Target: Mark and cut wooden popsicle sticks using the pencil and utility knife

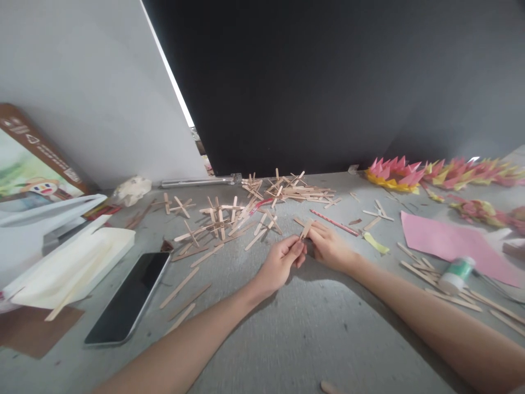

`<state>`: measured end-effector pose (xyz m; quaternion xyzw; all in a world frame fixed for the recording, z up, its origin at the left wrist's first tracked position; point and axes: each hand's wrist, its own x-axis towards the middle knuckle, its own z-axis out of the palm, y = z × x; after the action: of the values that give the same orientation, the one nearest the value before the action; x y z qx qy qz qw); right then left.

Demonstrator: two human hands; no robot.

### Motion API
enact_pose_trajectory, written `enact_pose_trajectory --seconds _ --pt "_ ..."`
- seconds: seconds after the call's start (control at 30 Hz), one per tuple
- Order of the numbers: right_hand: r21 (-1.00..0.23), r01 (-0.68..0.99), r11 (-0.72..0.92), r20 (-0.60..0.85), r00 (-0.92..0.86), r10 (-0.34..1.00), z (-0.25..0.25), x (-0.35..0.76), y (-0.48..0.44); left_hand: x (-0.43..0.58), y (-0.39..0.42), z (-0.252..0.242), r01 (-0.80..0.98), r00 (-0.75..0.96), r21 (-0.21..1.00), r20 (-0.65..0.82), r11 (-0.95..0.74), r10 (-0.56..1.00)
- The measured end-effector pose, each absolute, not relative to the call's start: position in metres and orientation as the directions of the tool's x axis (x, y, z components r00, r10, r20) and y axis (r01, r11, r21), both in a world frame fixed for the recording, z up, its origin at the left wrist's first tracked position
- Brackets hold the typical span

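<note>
Near the middle of the grey table my two hands meet over small wooden craft sticks (306, 228). Thumb and fingers of my left hand (285, 257) pinch the sticks from the left. My right hand (328, 245) grips them from the other side, its fingers curled; part of its grip is hidden. The held sticks seem to cross each other. Just beyond my hands lies a spread of craft sticks (219, 219), several of them joined into crosses. A red striped straw (334, 222) rests to the right of that spread.
At left lie a black phone (129, 298) and a cream paper tray (82, 262). To the right are a pink paper sheet (451, 243), a glue bottle (456, 275) on loose sticks, and pink-yellow folded paper crowns (396, 174). A dark panel (328, 82) stands behind.
</note>
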<state>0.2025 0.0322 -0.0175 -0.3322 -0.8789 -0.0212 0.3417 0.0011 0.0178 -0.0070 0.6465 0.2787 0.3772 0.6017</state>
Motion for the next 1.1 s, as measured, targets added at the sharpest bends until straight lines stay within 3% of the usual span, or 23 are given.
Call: enact_pose_trajectory --seconds 0.23,0.5,0.8,1.1 --pt "-0.189 0.589 0.786 0.636 -0.536 0.555 -0.0173 0.2014 0.0316 0.0012 0.0149 -0.003 -0.075 0.554 0.987 0.158 -0.139 0.818" --pt "-0.107 0.581 0.807 0.652 -0.571 0.499 -0.0124 0.2012 0.0322 0.0018 0.016 -0.0062 -0.033 0.543 0.984 0.163 -0.173 0.824" --pt "-0.145 0.565 0.812 0.673 -0.545 0.499 -0.0128 0.1983 0.0312 0.0005 0.0124 0.0001 -0.074 0.542 0.983 0.18 -0.167 0.821" --pt "-0.222 0.565 0.795 0.636 -0.534 0.557 -0.0186 0.2007 0.0326 -0.0001 0.0138 -0.0067 -0.008 0.519 0.985 0.15 -0.171 0.842"
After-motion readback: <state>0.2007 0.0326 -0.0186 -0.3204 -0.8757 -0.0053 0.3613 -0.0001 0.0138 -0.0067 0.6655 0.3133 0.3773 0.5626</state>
